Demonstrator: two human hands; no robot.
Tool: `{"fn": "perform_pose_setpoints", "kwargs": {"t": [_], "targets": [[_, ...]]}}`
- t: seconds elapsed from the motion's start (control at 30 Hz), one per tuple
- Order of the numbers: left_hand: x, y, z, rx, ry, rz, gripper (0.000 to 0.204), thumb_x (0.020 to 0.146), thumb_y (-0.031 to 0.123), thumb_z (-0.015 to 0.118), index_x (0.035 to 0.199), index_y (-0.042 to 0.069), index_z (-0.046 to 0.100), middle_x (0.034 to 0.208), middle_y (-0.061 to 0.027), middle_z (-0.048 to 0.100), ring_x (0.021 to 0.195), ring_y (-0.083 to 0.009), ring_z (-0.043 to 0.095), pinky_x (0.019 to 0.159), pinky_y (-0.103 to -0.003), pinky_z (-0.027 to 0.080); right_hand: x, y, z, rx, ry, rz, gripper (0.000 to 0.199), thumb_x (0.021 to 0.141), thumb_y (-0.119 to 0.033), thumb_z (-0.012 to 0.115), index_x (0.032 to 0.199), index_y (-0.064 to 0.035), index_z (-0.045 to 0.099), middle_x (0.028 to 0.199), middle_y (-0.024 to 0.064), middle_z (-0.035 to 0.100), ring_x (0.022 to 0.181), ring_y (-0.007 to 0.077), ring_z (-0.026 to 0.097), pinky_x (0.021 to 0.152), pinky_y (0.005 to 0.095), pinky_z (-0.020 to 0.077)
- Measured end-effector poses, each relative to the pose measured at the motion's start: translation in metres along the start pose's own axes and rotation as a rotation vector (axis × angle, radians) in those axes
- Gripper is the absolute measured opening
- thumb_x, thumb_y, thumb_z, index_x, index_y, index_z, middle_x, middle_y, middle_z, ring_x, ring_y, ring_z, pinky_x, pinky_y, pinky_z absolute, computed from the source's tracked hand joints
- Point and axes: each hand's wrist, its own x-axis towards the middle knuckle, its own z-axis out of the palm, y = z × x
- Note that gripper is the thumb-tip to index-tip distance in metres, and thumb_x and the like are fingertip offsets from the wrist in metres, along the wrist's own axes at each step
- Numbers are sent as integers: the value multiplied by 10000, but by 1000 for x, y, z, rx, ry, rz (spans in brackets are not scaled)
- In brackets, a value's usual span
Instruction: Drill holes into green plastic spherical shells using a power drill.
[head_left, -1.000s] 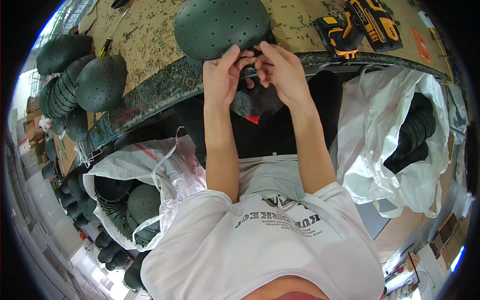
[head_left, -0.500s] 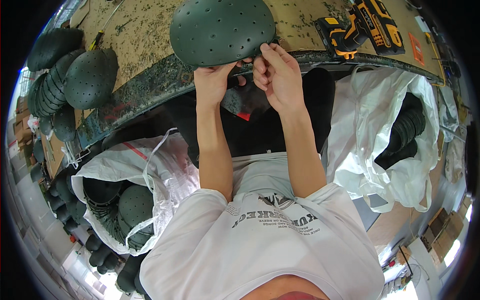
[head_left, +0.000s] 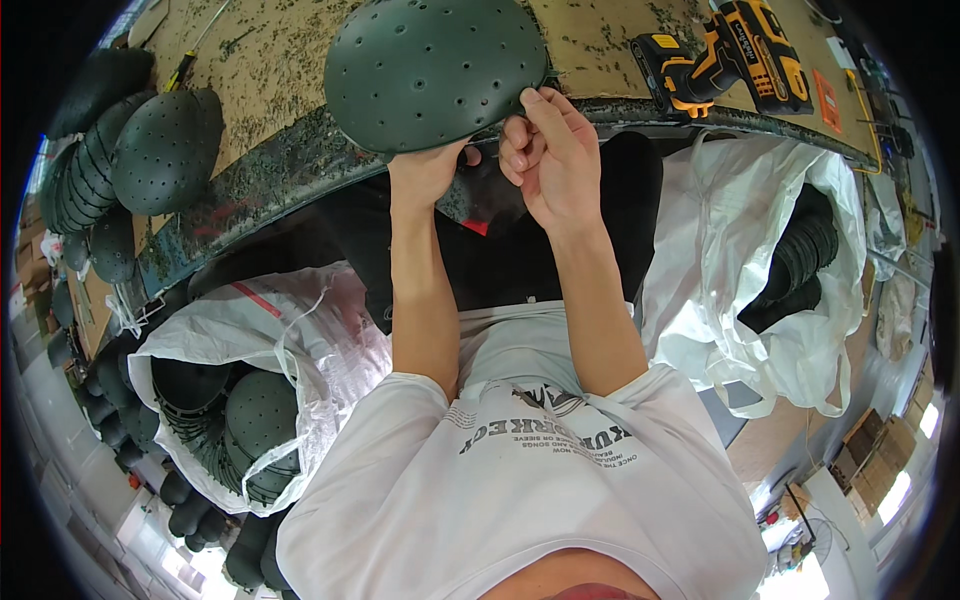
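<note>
A dark green domed shell (head_left: 435, 75), dotted with small round holes, is held above the front edge of the workbench. My left hand (head_left: 425, 178) reaches under its near rim. The fingers there are mostly hidden by the shell, with only tips showing beside the wrist. At the right end of the rim my right hand (head_left: 555, 150) pinches the edge between thumb and forefinger, its other fingers curled. The shell is tilted with its rounded outer side up, and its inside cannot be seen.
Green shavings litter the tan workbench (head_left: 275, 60). A cordless drill (head_left: 705, 65) lies at the right and a screwdriver (head_left: 183, 70) at the far left, behind stacked perforated shells (head_left: 165, 150). White sacks of shells stand on both sides, left (head_left: 215, 335) and right (head_left: 690, 260).
The domed shell has shifted slightly left and toward me, its near rim dipping lower. My left fingers are more hidden beneath it, while my right hand still pinches the rim.
</note>
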Motion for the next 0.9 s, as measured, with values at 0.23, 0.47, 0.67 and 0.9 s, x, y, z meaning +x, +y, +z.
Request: {"fn": "perform_pose_setpoints", "kwargs": {"t": [0.23,0.47,0.67,0.9], "targets": [[0,-4,-2,83,-87,-43,81,854,26,706,927,-3,686,787,-60,677,578,-147,624,501,-261,474,-1,3,-9,17,-15,-4,141,996,-155,557,888,-68,529,647,23,504,514,108,475,438,239,357],[6,-6,1,275,-113,30,73,871,70,701,903,6,684,763,-56,672,552,-119,593,459,-244,447,0,10,-12,-10,-58,-5,177,985,-126,580,852,-34,507,626,75,565,468,118,488,414,246,342],[5,-12,1,217,-88,-245,110,878,96,707,933,4,680,778,-53,684,568,-98,605,448,-230,445,-2,8,-3,32,-63,-50,171,992,-131,586,877,-43,495,662,70,577,501,140,517,444,281,389],[0,19,3,83,-138,-207,184,844,48,738,1016,1,694,910,-69,707,770,-133,664,617,-262,523,2,2,-5,71,-103,-105,158,1015,-138,543,898,-41,497,684,69,574,538,142,524,487,277,399]]}}
